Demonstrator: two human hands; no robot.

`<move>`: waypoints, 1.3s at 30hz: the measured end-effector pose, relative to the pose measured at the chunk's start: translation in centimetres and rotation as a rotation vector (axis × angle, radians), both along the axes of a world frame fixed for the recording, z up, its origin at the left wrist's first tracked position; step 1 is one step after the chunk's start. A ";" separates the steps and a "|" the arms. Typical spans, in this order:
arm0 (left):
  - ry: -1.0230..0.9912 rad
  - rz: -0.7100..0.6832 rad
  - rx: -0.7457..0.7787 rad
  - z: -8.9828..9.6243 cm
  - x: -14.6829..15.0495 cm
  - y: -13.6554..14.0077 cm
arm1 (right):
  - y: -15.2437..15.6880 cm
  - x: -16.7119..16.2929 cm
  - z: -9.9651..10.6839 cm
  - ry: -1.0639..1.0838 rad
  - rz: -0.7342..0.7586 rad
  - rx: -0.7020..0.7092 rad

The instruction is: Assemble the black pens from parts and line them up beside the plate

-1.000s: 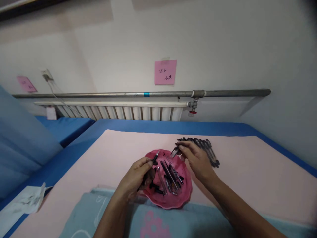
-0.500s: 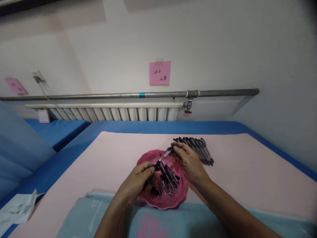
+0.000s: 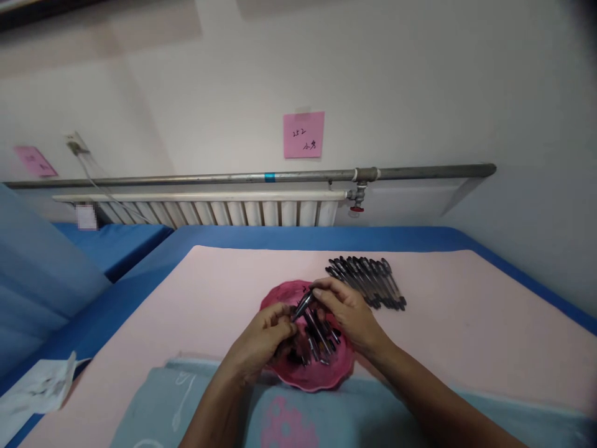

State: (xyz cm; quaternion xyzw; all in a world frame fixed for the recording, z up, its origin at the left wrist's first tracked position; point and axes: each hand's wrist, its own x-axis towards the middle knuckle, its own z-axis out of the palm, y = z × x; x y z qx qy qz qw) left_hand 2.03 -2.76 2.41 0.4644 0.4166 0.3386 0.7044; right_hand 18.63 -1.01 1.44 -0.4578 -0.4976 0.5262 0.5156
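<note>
Above pink sheeting [image 3: 196, 305], left hand [image 3: 261, 339] and right hand [image 3: 347, 312] pinch 1 pen [image 3: 304, 303].

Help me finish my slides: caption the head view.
Both hands hold a slim dark plastic pen over a scalloped pink plastic dish of dark, thin pen parts.

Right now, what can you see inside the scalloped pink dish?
Slim pen parts, many dark, lie loosely inside the dish. Part of its left side is behind the left hand, part of its right behind the right hand; anything there is hidden.
</note>
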 end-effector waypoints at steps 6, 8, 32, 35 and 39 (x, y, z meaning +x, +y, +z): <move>-0.047 0.053 0.022 -0.3 0.1 0.2 | 0.2 -0.2 -0.5 0.067 0.013 -0.042; -0.082 0.110 0.058 -0.8 0.1 0.4 | -0.1 -0.5 -0.5 0.033 0.022 -0.069; -0.126 0.420 0.092 -0.6 0.2 0.7 | 2.3 4.7 -0.6 -1.112 -0.179 0.194; 0.026 0.505 0.142 -0.6 -1.3 1.4 | 3.2 6.4 -1.5 -1.219 -0.178 0.131; 0.111 0.492 0.165 -1.1 -2.1 1.9 | 3.3 6.5 -2.0 -1.299 -0.158 0.114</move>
